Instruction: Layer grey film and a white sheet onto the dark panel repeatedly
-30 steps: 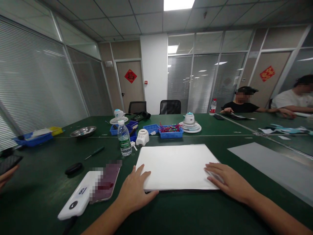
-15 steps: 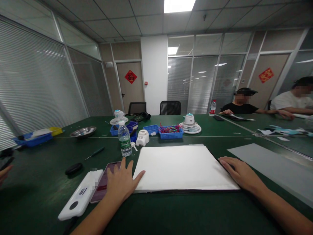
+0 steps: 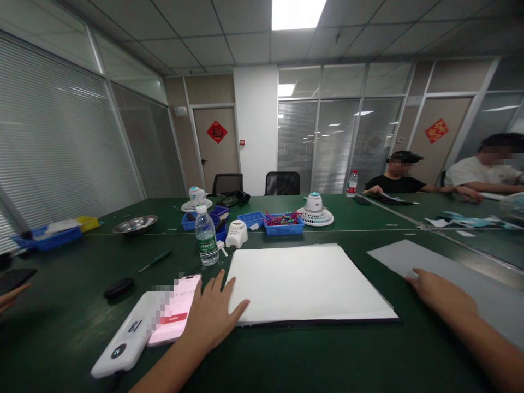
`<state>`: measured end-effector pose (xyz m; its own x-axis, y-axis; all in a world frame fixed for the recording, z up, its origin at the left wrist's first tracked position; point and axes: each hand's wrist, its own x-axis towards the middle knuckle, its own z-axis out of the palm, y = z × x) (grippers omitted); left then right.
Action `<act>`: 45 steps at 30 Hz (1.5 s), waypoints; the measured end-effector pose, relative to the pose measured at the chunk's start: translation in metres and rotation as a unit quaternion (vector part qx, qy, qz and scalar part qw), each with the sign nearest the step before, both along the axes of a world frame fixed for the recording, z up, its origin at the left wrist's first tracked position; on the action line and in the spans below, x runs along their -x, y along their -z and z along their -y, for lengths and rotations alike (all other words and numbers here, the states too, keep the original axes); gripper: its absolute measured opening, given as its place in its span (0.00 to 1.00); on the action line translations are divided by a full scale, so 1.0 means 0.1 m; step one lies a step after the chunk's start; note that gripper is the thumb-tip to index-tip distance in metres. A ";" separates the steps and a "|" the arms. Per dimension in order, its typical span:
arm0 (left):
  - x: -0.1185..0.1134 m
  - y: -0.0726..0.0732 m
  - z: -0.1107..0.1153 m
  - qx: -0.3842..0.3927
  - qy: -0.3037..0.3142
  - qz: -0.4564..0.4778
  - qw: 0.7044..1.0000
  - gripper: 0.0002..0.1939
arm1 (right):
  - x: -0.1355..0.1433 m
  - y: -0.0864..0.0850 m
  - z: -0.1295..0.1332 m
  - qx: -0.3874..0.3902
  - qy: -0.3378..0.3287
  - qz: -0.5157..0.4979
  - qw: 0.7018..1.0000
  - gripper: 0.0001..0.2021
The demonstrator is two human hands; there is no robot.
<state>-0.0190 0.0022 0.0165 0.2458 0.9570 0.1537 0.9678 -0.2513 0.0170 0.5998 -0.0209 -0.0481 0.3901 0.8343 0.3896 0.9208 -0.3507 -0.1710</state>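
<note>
Well, the white rectangular paper sheet (image 3: 311, 284) lies at the centre, on the dark green table (image 3: 262, 360). At its nine o'clock edge, the left hand (image 3: 216, 311) is spread open, thumb over the paper, beside the pink-screened phone (image 3: 178, 314). Toward three o'clock, the right hand (image 3: 444, 295) is over the flat grey sheet (image 3: 483, 289); whether it grips cannot be told. A clear plastic bottle (image 3: 207, 240) stands at ten.

Just 1 cam, on my head, aimed forward and down: my left hand (image 3: 215, 314) and right hand (image 3: 448, 295) up close, white wall (image 3: 257, 123) way back.
</note>
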 end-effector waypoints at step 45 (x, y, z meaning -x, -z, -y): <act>-0.08 0.06 0.04 0.147 0.118 0.078 0.979 0.46 | 1.45 -0.08 -0.04 0.069 -0.191 -0.114 0.973 0.37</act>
<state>-0.0114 -0.0021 0.0105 0.4606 0.8851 -0.0665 0.8636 -0.4295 0.2642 0.4552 -0.0165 -0.0398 0.1054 0.9737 0.2022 0.9318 -0.0257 -0.3621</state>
